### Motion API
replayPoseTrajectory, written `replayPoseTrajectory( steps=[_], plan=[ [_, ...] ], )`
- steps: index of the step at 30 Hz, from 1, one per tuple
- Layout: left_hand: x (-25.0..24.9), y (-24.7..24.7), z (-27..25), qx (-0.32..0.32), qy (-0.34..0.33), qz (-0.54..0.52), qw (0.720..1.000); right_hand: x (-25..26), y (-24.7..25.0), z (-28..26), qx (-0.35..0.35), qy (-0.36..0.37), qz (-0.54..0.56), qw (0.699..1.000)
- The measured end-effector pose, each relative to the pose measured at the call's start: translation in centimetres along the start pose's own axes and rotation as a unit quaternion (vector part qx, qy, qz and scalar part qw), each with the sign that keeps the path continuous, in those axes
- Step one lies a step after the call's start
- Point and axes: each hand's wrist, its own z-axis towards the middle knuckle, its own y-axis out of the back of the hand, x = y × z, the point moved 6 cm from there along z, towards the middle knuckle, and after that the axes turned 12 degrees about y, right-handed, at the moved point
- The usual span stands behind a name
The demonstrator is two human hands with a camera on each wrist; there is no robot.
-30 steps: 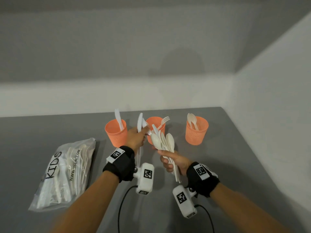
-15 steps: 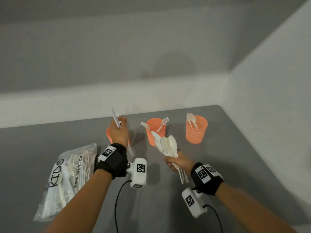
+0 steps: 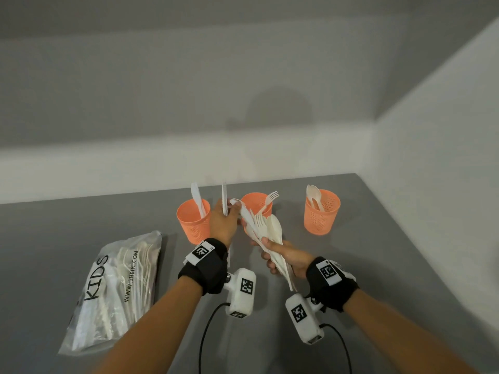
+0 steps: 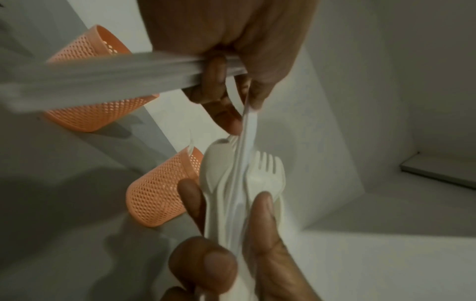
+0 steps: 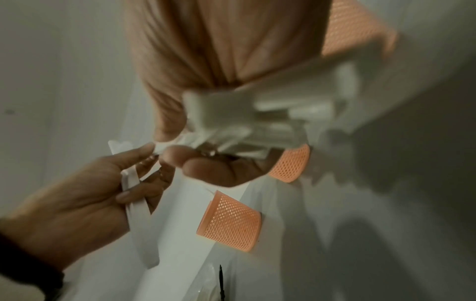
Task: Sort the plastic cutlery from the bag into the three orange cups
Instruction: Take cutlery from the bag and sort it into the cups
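Now my left hand point(image 3: 224, 225) clamps a knife point(image 3: 224, 198) and pinches another piece from the cutlery bundle point(image 3: 267, 233) gripped in my right hand point(image 3: 286, 259); lower handles hidden.

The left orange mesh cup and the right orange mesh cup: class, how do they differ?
The left orange mesh cup holds a white plastic knife; the right orange mesh cup holds white plastic spoons. The left cup stands nearer the clear cutlery bag, the right cup nearer the table's right edge. Both are upright.
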Motion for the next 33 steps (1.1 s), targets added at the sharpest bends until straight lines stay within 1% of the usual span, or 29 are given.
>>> replayPoseTrajectory(
  steps=[3, 5, 7, 10, 12, 16, 18, 20, 21, 24, 27, 30, 31, 33],
  plan=[
    [-0.1, 0.8, 0.2, -0.037, -0.005, -0.039, 0.999, 0.2, 0.0, 0.2, -0.005, -0.001, 0.008, 1.0],
    [0.1, 1.0, 0.0, -0.042, -0.005, -0.051, 0.998, 0.3, -0.2, 0.5, -0.012, 0.001, 0.006, 1.0],
    [0.7, 0.7, -0.4, -0.024, 0.004, -0.037, 0.999, 0.3, -0.5, 0.8, -0.014, 0.006, -0.003, 1.0],
    [1.5, 0.2, -0.9, 0.009, 0.024, -0.051, 0.998, 0.4, -1.2, 1.4, -0.007, 0.007, -0.013, 1.0],
    [1.6, 0.5, -0.9, 0.0, 0.034, -0.055, 0.998, 0.3, -1.4, 1.7, -0.009, 0.005, -0.017, 1.0],
    [2.1, 2.7, 0.9, -0.048, 0.09, -0.14, 0.985, -0.6, -0.9, 2.0, -0.021, -0.01, -0.069, 0.997],
    [2.6, 4.1, 2.4, -0.05, 0.113, -0.175, 0.977, -0.9, -0.1, 2.0, -0.044, -0.011, -0.1, 0.994],
    [2.8, 5.6, 4.0, -0.056, 0.115, -0.194, 0.973, -0.9, 0.9, 2.0, -0.069, -0.007, -0.113, 0.991],
    [2.7, 6.6, 4.7, -0.073, 0.109, -0.184, 0.974, -0.8, 1.3, 2.1, -0.082, -0.004, -0.117, 0.99],
    [1.1, 9.1, 6.8, -0.136, 0.074, -0.108, 0.982, 0.0, 2.1, 2.5, -0.102, 0.008, -0.122, 0.987],
    [-1.6, 10.3, 8.8, -0.19, 0.023, -0.1, 0.976, 1.1, 2.2, 2.9, -0.096, 0.015, -0.124, 0.988],
    [-3.2, 9.9, 11.3, -0.199, -0.021, -0.069, 0.977, 1.9, 2.4, 3.5, -0.101, 0.023, -0.123, 0.987],
    [-2.9, 9.7, 11.7, -0.195, -0.022, -0.05, 0.979, 2.0, 2.4, 3.6, -0.101, 0.027, -0.126, 0.986],
    [-1.3, 9.3, 12.3, -0.178, 0.006, -0.01, 0.984, 2.2, 2.2, 3.5, -0.093, 0.036, -0.129, 0.987]
  ],
)
